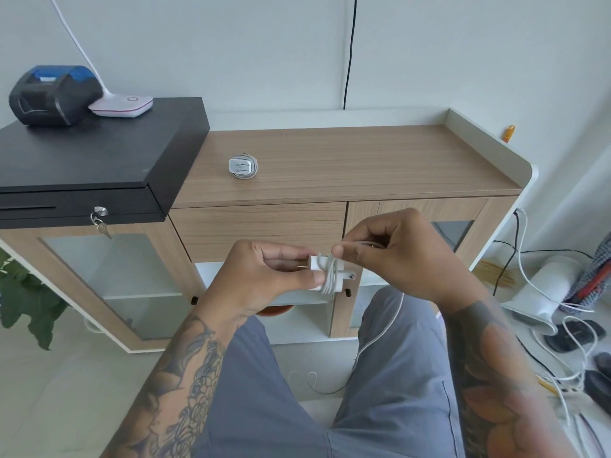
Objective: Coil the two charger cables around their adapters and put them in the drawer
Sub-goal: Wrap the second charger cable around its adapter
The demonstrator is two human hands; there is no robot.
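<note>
I see one white adapter (242,166) lying flat on the tabletop (363,160), cable fully coiled around it, prong face up. The second white adapter (317,271) is held in front of the closed drawer (258,226), with several white cable (377,338) turns wrapped around its middle. The rest of its cable trails loose down to the floor.

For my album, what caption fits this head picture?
Two hands wind a white cable around a charger; another wrapped charger waits on the cabinet.
</note>
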